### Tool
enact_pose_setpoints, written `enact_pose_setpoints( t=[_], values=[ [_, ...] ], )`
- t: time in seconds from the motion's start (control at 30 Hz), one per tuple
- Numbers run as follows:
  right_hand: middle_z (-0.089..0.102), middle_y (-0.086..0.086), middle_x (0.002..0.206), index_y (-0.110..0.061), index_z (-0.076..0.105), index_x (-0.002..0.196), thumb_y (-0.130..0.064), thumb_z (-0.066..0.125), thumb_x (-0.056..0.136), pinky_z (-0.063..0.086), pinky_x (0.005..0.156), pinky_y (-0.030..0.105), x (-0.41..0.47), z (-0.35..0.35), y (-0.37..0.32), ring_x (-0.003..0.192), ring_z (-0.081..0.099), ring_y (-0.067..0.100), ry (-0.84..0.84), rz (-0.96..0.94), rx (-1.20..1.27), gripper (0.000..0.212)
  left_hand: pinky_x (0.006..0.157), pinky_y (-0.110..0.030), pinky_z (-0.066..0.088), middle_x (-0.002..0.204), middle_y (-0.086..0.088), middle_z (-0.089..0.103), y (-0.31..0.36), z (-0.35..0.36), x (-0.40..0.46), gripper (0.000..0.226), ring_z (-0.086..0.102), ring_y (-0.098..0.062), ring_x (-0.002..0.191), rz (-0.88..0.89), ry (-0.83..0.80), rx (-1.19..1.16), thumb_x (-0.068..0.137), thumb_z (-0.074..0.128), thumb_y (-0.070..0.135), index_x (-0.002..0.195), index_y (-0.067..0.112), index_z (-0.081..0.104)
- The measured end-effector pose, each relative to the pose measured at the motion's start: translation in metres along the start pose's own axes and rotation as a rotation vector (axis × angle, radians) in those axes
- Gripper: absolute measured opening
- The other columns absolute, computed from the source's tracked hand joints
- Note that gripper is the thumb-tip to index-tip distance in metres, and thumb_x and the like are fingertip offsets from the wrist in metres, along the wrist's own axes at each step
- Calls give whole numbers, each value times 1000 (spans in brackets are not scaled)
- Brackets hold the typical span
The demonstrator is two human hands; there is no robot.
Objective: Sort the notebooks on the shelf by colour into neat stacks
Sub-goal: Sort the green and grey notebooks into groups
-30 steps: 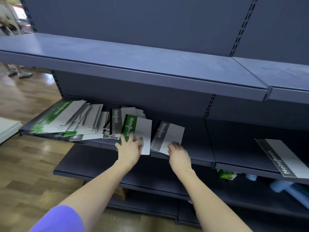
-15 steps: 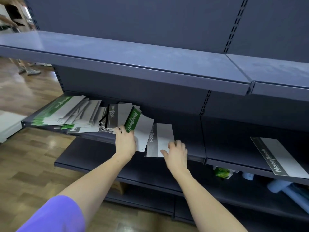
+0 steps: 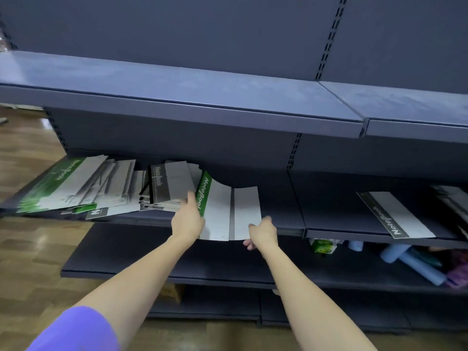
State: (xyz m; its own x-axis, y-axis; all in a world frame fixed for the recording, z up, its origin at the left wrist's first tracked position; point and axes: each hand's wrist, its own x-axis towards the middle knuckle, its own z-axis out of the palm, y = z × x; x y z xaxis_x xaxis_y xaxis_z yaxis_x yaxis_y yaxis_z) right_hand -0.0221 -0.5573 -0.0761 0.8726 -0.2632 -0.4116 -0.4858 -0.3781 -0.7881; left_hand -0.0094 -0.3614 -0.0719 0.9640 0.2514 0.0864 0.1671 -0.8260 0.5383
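Observation:
A green-spined notebook (image 3: pixel 215 211) hangs over the front edge of the dark middle shelf (image 3: pixel 283 224); my left hand (image 3: pixel 188 219) grips it at the spine, thumb on the cover. Beside it on the right, a grey-spined notebook (image 3: pixel 247 211) also overhangs the edge, and my right hand (image 3: pixel 262 233) pinches its near right corner. Left of my hands a messy heap of green and grey notebooks (image 3: pixel 83 188) is fanned out, with a dark grey-spined notebook (image 3: pixel 167 184) on top at its right end.
Another grey-spined notebook (image 3: pixel 397 215) lies on the right shelf section. The upper shelf (image 3: pixel 202 102) juts out above the notebooks. The lower shelf holds a green box (image 3: pixel 323 245) and blue rolls (image 3: pixel 415 264). Wooden floor lies to the left.
Both notebooks have been drawn toward me and now overhang the shelf edge. The grey one has turned straighter beside the green one, and my right hand has gone from resting on it to pinching its corner.

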Motion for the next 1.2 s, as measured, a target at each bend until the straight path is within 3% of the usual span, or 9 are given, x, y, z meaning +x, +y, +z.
enact_pose_setpoints(
  t=[0.1, 0.27, 0.37, 0.53, 0.8, 1.2],
  values=[
    [60, 11, 79, -11, 33, 139, -7, 35, 103, 63, 67, 40, -11, -2, 5, 64, 73, 30, 54, -45, 69, 36, 59, -38, 41, 100, -14, 61, 2, 4, 1, 62, 57, -34, 74, 72, -45, -64, 85, 49, -3, 137, 20, 24],
    [64, 10, 98, -18, 42, 125, -9, 34, 104, 53, 49, 28, -32, -13, 27, 59, 67, 25, 290, -41, 103, 25, 59, -37, 38, 92, -10, 60, 16, 9, -3, 64, 54, -30, 73, 146, -58, -128, 85, 45, -5, 140, 20, 25],
    [62, 7, 107, -20, 45, 119, -10, 35, 104, 48, 46, 28, -45, -25, 47, 63, 65, 25, 416, 9, 196, 21, 62, -38, 40, 90, -8, 62, 29, 16, -7, 56, 56, -32, 72, 232, -90, -159, 89, 45, 1, 136, 24, 25],
    [62, 7, 102, -22, 46, 117, -13, 36, 104, 46, 49, 29, -65, -62, 83, 58, 61, 22, 616, 57, 312, 18, 66, -40, 41, 91, -11, 60, 58, 27, -25, 49, 55, -32, 73, 220, -138, -191, 91, 46, 4, 135, 17, 28],
    [63, 9, 99, -17, 47, 107, -9, 36, 101, 40, 44, 23, -88, -138, 132, 61, 53, 22, 669, 8, 447, 15, 53, -35, 40, 80, -5, 58, 145, 47, -73, 35, 55, -25, 65, 426, -269, -220, 89, 40, 2, 118, 20, 31],
    [62, 7, 100, -18, 46, 100, -9, 34, 98, 39, 47, 27, -113, -295, 233, 59, 52, 22, 714, 37, 551, 15, 58, -39, 46, 84, -7, 59, 299, 115, -190, 27, 58, -27, 70, 479, -380, -271, 89, 39, 1, 110, 18, 35]
  ],
)
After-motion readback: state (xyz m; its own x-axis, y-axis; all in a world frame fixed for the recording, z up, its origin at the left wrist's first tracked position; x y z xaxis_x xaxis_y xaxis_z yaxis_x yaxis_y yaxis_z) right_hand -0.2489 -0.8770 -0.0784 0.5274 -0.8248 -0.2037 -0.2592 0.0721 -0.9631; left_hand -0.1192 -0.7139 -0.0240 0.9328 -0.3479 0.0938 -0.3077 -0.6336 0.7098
